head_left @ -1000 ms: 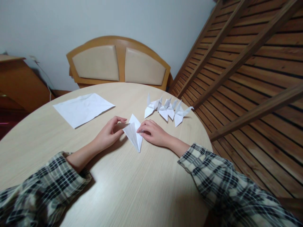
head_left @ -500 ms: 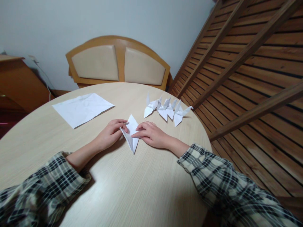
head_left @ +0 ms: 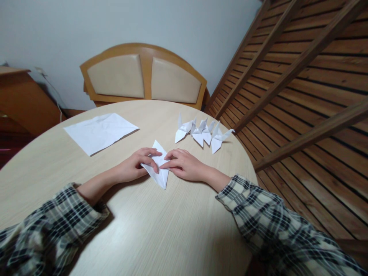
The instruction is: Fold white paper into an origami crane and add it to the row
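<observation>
A small piece of folded white paper [head_left: 161, 178] lies on the table in a diamond-like shape, one point toward me. My left hand [head_left: 137, 164] holds its left side, with fingers bent over the top and pressing on the surface. From the other side my right hand [head_left: 187, 165] grips the right edge, fingertips resting near the middle of the paper. The fingertips of both hands are close together. Parts of the paper under the fingers are hidden. Several white origami cranes [head_left: 216, 142] stand beyond my right hand.
A larger white paper sheet [head_left: 100, 132] with creases lies at the left on the round wooden table [head_left: 149, 230]. Behind the table stands a headboard [head_left: 147, 76] with beige panels. A slatted wooden wall [head_left: 301, 96] rises at the right, a wooden cabinet [head_left: 23, 99] at the left.
My left fingers have moved from the lifted left flap to lying over it. That flap now looks flatter and spread outward to the left. My right hand has barely moved.
</observation>
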The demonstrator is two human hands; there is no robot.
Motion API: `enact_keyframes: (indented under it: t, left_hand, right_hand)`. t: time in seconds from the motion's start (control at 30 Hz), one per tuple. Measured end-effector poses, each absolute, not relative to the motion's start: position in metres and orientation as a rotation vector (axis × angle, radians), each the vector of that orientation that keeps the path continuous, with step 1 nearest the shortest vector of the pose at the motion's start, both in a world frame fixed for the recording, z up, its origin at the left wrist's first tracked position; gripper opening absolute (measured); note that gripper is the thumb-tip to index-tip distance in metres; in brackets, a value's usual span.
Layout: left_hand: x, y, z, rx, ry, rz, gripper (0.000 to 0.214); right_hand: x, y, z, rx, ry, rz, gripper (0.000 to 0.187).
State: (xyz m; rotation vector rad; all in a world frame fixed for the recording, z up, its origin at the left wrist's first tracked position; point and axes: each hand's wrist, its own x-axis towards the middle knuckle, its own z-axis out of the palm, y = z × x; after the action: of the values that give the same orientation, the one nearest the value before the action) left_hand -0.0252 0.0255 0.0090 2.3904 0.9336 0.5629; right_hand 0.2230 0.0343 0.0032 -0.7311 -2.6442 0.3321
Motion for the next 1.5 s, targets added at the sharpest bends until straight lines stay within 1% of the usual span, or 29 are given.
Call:
enact_keyframes:
  t: [0.2, 0.77, 1.17, 1.5]
  left_hand:
    - [-0.033, 0.023, 0.017, 2.330, 0.890, 0.435, 0.020]
    - [-0.043, 0.031, 0.017, 2.190, 0.955, 0.448, 0.027]
    - [-0.034, 0.037, -0.001, 2.492, 1.090, 0.594, 0.029]
    - [-0.024, 0.033, -0.003, 2.591, 1.226, 0.601, 0.029]
  right_hand:
    - [0.226, 0.034, 0.003, -0.710, -2.643, 0.331, 0.025]
    - [0.228, 0.035, -0.001, -0.696, -2.640, 0.355, 0.025]
    - [0.223, 0.036, 0.001, -0.726, -2.643, 0.359, 0.025]
    - [0.222, 0.036, 0.003, -0.715, -2.654, 0.365, 0.024]
